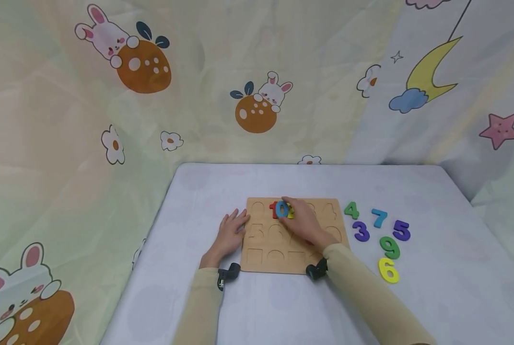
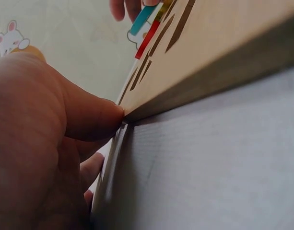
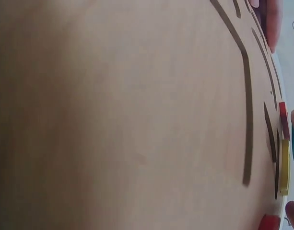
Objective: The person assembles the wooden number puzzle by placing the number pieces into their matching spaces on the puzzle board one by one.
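The wooden number board point(image 1: 263, 220) lies flat on the table, its recesses in rows. My right hand point(image 1: 303, 222) reaches over its upper part and pinches a blue number 0 point(image 1: 281, 209) between thumb and fingers. In the head view the 0 overlaps a red number 1 point(image 1: 273, 209) and a yellow piece point(image 1: 291, 211); in the right wrist view it is at the right edge, beside the red 1 point(image 3: 284, 120) and the yellow piece point(image 3: 285, 167). My left hand point(image 1: 230, 234) rests at the board's left edge, fingers extended, its thumb point(image 2: 89, 112) touching the edge.
Right of the board lie loose numbers: a green 4 point(image 1: 351, 211), blue 7 point(image 1: 379, 218), purple 3 point(image 1: 361, 231), purple 5 point(image 1: 401, 230), green 9 point(image 1: 390, 247) and yellow 6 point(image 1: 388, 270). Another red piece point(image 3: 269, 223) shows on the board. A patterned cloth point(image 1: 205, 96) hangs behind the table.
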{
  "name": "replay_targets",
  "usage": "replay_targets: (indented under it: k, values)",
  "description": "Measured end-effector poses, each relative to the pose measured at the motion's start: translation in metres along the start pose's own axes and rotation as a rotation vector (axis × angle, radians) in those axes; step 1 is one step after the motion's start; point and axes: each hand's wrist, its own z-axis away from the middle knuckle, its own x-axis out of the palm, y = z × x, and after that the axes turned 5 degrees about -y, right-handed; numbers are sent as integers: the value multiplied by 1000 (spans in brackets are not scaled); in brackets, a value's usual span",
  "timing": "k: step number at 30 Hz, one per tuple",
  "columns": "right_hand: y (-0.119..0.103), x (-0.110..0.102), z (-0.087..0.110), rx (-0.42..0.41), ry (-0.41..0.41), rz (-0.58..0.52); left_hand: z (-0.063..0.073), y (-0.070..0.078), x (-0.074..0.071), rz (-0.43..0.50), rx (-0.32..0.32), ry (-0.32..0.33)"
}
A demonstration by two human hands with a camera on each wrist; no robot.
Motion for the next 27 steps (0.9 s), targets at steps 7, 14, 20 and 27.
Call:
replay_targets:
  k: [7,14,20,27]
  values:
    - [-1,5,-6,-5,-5,17,0,1,-1,-9,5,0]
    - [-3,9,-12,1,-7,35,0,2,0,-9,-4,7]
    - [-7,12,-16,-42,18,44,1,2,0,-14,10,19]
    - [-13,20,-21,-60,27,49,1,2,-1,-18,25,15]
